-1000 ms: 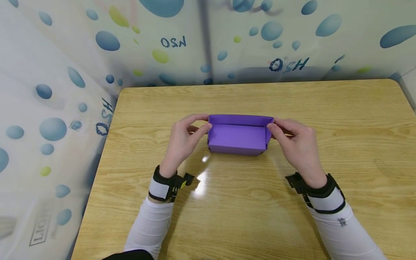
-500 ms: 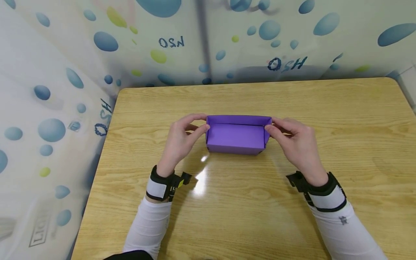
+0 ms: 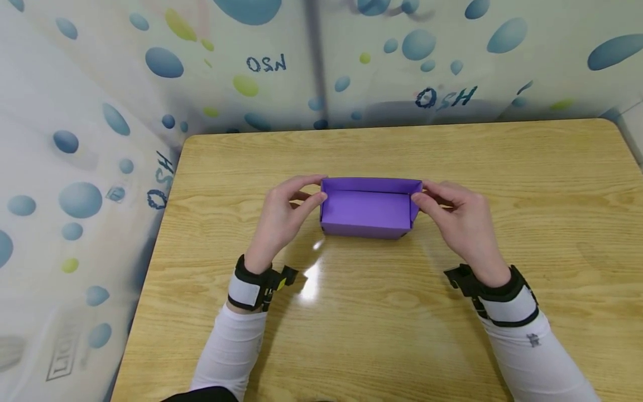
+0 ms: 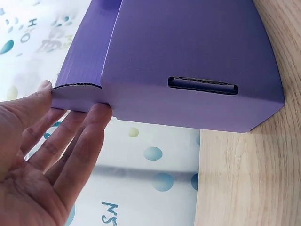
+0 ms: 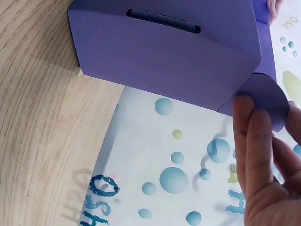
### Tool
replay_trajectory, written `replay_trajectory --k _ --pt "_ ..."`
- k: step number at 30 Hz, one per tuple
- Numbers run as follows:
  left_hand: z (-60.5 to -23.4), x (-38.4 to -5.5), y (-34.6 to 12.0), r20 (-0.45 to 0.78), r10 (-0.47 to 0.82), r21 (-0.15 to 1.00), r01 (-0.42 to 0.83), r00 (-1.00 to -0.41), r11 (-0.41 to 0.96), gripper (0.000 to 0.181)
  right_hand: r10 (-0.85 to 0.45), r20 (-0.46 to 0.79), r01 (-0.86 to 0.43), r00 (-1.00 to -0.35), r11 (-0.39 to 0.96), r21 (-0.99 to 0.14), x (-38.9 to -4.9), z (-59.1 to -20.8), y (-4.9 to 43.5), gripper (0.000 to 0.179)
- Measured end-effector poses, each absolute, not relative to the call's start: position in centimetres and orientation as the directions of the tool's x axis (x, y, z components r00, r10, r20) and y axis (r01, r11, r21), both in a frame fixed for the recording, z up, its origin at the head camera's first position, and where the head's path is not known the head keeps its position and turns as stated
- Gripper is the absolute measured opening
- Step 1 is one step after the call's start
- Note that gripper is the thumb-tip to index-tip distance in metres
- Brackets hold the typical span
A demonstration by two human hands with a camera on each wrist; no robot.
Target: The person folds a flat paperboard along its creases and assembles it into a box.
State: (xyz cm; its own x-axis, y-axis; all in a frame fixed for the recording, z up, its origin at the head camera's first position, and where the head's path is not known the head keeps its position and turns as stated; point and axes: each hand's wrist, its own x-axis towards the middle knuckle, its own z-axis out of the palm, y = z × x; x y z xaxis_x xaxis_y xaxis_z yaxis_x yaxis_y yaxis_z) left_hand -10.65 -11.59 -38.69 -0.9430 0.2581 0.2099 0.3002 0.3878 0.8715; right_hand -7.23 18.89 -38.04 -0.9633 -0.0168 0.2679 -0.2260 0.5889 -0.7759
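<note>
A purple cardboard box [image 3: 366, 209] stands on the table in the middle of the head view, its inside visible from above. My left hand [image 3: 284, 212] pinches the box's left end between thumb and fingers. In the left wrist view a small rounded side flap [image 4: 77, 96] sits between that thumb and the fingertips. At the opposite end my right hand [image 3: 459, 220] pinches the matching flap [image 5: 265, 99], thumb on one side and fingers on the other. Each end wall has a narrow slot, seen in both wrist views.
The box rests on a wood-grain table [image 3: 377, 324]. Behind it and to the left hangs a pale curtain [image 3: 281, 33] with blue and green dots. Wrist straps with small cameras sit on both forearms.
</note>
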Motion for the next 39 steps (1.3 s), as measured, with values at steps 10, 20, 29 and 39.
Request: replay_trajectory --k 10,20,29,39 --pt "-38.93 -10.72 -11.62 0.217 0.256 0.868 0.306 -0.942 0.391 0.032 0.008 0.258 -0.205 -0.966 0.586 -0.784 -7.22 -38.15 18.66 0.030" --pt "-38.88 -10.77 -11.56 0.206 0.253 0.874 0.294 -0.945 0.388 0.032 0.013 0.286 -0.229 -0.958 0.561 -0.796 -7.08 -38.42 18.60 0.028" --pt "-38.88 -11.02 -11.74 0.201 0.287 0.894 0.296 -0.937 0.338 0.032 -0.013 0.274 -0.234 -0.962 0.561 -0.794 -7.24 -38.52 19.18 0.029" --pt "-38.74 -10.99 -11.56 0.154 0.252 0.908 0.238 -0.955 0.345 0.032 -0.003 0.273 -0.227 -0.962 0.566 -0.792 -7.30 -38.61 19.02 0.030"
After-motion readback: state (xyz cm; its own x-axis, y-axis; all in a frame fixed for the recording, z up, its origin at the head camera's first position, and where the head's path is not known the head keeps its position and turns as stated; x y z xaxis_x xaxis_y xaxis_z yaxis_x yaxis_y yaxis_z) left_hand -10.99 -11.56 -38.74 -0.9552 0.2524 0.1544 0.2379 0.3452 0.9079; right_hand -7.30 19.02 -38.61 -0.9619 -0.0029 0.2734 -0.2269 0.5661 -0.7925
